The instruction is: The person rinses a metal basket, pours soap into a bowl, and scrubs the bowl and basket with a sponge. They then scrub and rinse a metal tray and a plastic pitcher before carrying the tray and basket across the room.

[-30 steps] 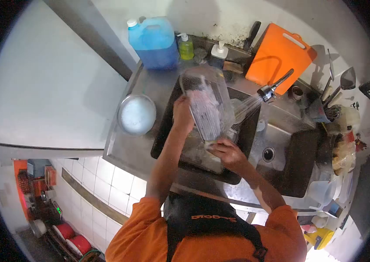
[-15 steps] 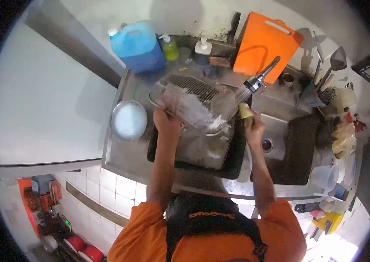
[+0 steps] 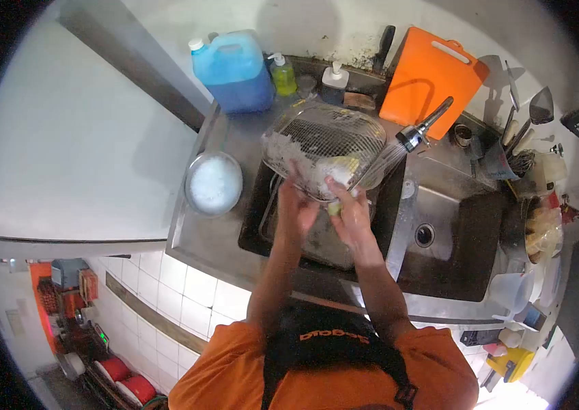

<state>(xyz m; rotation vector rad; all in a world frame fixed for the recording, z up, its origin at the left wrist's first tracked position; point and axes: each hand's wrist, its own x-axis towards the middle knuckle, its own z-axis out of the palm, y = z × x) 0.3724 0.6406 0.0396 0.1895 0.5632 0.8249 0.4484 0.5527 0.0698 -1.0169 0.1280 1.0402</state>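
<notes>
A soapy wire mesh basket [image 3: 334, 130] is tilted over the left sink basin [image 3: 252, 222], with white suds along its near side. My left hand [image 3: 296, 210] grips the basket's near edge, its fingers slightly blurred. Beside it, my right hand [image 3: 352, 213] is closed around a yellow-green sponge [image 3: 334, 208], which shows only in part, and presses at the basket's near right edge. Water from the chrome spray tap [image 3: 410, 139] runs down on the basket's right side.
A bowl of suds [image 3: 214, 183] stands left of the basin. Behind are a blue liquid jug [image 3: 235, 75], pump bottles [image 3: 283, 75] and an orange cutting board [image 3: 433, 82]. The right basin [image 3: 433, 253] lies beside; a utensil holder [image 3: 498, 164] is at the far right.
My right hand has moved left with the sponge, from beside the water spray to the basket's near edge. The basket has turned so its mesh inside shows more. The view has shifted slightly.
</notes>
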